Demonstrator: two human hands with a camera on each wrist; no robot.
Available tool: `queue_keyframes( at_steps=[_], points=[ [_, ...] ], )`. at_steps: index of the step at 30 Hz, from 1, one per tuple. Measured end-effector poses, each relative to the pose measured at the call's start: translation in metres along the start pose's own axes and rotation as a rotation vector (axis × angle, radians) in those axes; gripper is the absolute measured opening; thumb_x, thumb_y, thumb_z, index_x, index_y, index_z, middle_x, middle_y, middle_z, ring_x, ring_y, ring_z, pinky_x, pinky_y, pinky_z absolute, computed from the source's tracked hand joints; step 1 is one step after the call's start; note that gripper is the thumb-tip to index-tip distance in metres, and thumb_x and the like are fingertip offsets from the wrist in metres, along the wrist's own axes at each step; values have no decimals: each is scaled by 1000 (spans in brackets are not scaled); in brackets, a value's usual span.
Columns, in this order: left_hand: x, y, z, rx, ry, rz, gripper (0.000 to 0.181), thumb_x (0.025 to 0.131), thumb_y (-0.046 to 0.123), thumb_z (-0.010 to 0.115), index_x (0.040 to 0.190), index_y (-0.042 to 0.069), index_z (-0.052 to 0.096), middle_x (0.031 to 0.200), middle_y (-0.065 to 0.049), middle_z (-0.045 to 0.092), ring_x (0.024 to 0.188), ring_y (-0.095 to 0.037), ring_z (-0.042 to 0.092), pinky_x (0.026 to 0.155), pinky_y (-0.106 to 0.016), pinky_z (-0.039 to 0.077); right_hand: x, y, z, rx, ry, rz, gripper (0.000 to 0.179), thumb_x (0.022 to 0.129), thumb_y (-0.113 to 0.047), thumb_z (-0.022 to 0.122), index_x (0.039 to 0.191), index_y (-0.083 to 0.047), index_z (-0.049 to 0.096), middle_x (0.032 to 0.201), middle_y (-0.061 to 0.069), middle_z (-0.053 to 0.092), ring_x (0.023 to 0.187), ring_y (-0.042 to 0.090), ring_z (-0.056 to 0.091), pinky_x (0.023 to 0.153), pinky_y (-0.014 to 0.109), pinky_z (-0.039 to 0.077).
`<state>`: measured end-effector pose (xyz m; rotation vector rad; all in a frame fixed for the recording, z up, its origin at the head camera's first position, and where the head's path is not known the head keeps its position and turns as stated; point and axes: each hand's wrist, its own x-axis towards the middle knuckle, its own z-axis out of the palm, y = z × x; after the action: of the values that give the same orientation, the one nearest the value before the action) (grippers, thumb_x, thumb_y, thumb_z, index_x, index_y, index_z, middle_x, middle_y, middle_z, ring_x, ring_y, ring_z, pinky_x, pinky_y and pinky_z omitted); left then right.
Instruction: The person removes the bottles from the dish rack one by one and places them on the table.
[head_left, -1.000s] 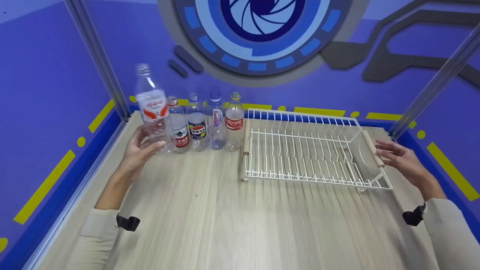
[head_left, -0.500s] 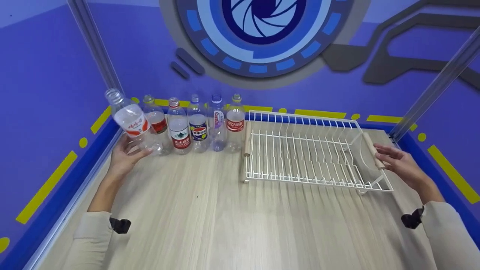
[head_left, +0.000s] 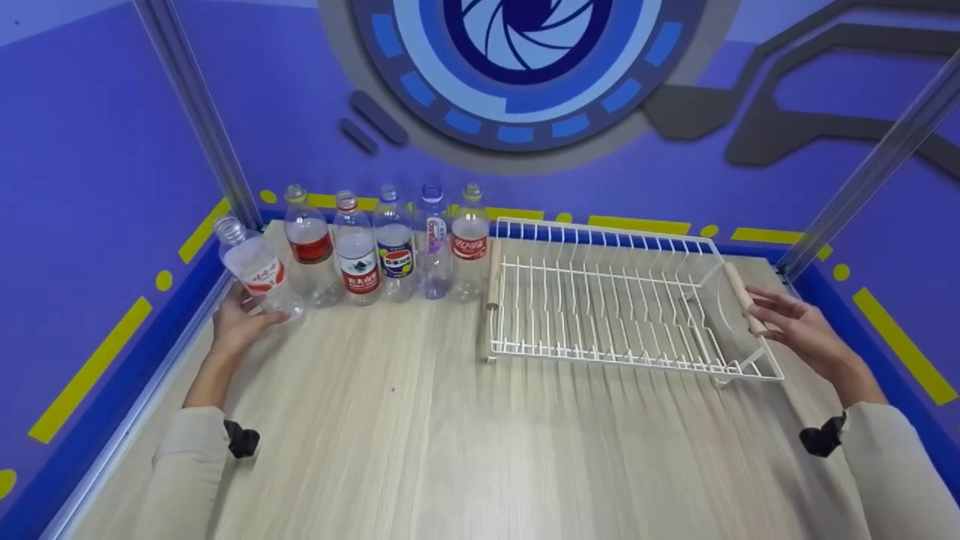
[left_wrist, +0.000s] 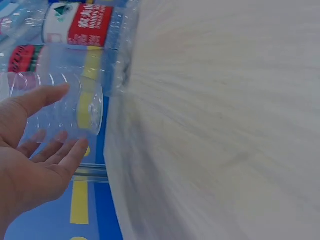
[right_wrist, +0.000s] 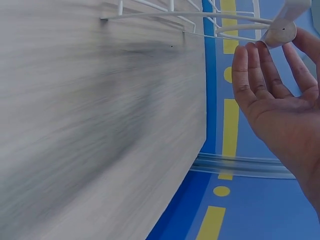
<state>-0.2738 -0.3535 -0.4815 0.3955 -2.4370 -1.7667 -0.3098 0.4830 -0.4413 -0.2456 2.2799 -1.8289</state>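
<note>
My left hand (head_left: 236, 328) holds a clear, capless plastic bottle (head_left: 260, 270) with a white and orange-red label. It leans left at the left end of the bottle row. In the left wrist view, my thumb and fingers (left_wrist: 70, 155) lie on either side of its ribbed lower part. Beside it stands a bottle with a dark red label (head_left: 311, 251). My right hand (head_left: 814, 341) touches the right wooden handle (head_left: 739, 289) of a white wire dish rack (head_left: 637, 365). In the right wrist view its fingers look relaxed beneath the handle's end (right_wrist: 281, 34).
More upright bottles stand rightward: one red-and-white labelled (head_left: 360, 274), one blue labelled (head_left: 396, 260), one purple-tinted (head_left: 435, 259) and a red-labelled one (head_left: 469, 249) close to the rack's left handle (head_left: 493, 277). Blue panels with metal posts (head_left: 199, 105) border the wooden table (head_left: 450, 450).
My left hand has carried the bottle left and down, tilting it left and uncovering the dark-red-labelled bottle. My right hand has moved slightly onto the rack's handle. The rack stays put.
</note>
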Motion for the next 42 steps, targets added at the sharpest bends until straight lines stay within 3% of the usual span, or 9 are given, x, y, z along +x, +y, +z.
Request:
queue_keyframes(
  at_steps=[9, 18, 24, 34, 42],
  points=[
    [16, -12, -1, 30, 32, -114, 97, 91, 2, 72, 165, 8, 9, 169, -20, 22, 155, -39, 26, 126, -50, 27, -2, 2, -2, 15, -7, 15, 45, 107, -11, 51, 153, -13, 47, 122, -16, 70, 104, 1, 69, 85, 16, 57],
    [23, -15, -10, 54, -91, -119, 97, 94, 1, 67, 164, 6, 1, 170, -24, 13, 156, -43, 18, 126, -52, 24, 2, 1, 1, 4, -24, 8, 47, 107, -10, 50, 154, -11, 45, 125, -17, 68, 106, 0, 68, 85, 16, 56],
    [25, -17, -5, -16, -99, -180, 105, 92, 1, 69, 165, 13, -6, 172, -18, 7, 159, -39, 12, 126, -51, 25, 0, 2, 1, 45, -38, 5, 45, 107, -7, 50, 152, -13, 48, 123, -12, 71, 104, 4, 69, 84, 18, 57],
    [26, -15, -3, 1, -103, -152, 101, 94, 3, 68, 164, 9, -4, 172, -19, 8, 159, -40, 12, 127, -52, 21, -1, -1, 0, 45, -57, 0, 45, 108, -6, 48, 152, -12, 46, 121, -11, 72, 101, 5, 71, 84, 19, 57],
    [14, -7, -21, 88, -141, -162, 100, 98, 18, 68, 163, 3, -7, 170, -25, 1, 158, -43, 6, 128, -54, 17, -2, -9, -1, -3, -40, -2, 47, 107, -7, 51, 153, -9, 45, 123, -12, 68, 105, 3, 68, 86, 17, 57]
  ],
)
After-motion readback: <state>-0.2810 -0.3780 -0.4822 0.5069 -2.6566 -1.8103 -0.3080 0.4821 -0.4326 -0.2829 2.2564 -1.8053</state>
